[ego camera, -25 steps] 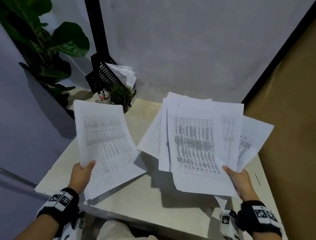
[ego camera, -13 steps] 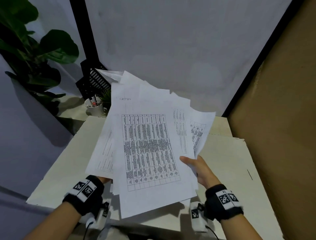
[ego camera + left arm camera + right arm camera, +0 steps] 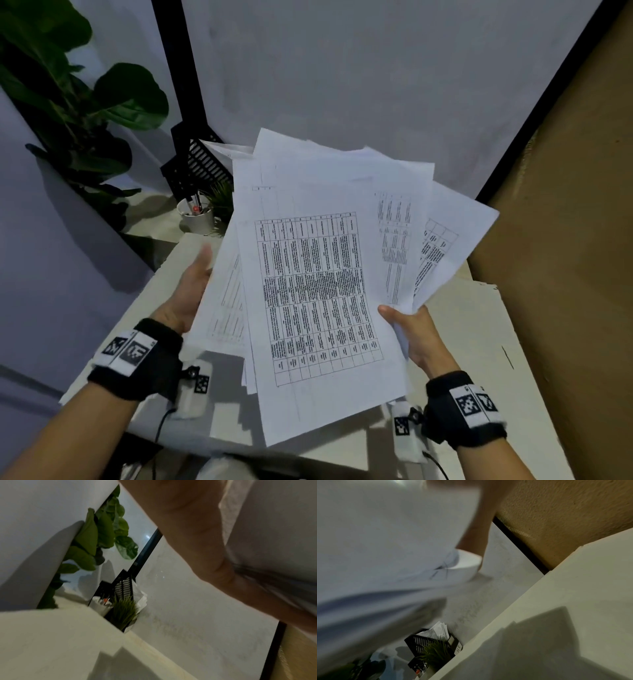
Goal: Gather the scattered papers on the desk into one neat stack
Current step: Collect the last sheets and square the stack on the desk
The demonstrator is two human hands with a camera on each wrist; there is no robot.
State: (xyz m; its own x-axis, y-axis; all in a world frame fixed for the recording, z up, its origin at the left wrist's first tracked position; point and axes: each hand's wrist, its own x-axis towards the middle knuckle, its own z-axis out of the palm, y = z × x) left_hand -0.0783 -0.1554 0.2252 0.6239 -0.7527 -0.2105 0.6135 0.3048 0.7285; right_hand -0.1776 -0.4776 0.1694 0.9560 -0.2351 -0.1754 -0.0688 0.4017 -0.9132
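Note:
A fanned, uneven bundle of printed papers (image 3: 315,291) hangs above the pale desk (image 3: 479,342), the top sheet showing a dense table. My right hand (image 3: 411,329) grips the bundle's lower right edge, thumb on top and fingers beneath. My left hand (image 3: 191,291) lies flat against the left edge of the sheets with straight fingers, slightly blurred. The left wrist view shows the left hand (image 3: 197,534) lying along the papers (image 3: 274,520). In the right wrist view the papers (image 3: 385,534) fill the left side, blurred, with a right-hand finger (image 3: 479,527) against them.
At the desk's far left corner stand a black file tray (image 3: 198,164) with sheets in it, a white cup of pens (image 3: 197,216) and a small grass plant (image 3: 222,202). A large leafy plant (image 3: 85,113) rises at left. A brown wall (image 3: 565,205) borders the right.
One second ago each hand held separate papers. The left sheet was then brought under the right bundle. Now the left hand has come out from beneath and lies flat on the bundle's left edge.

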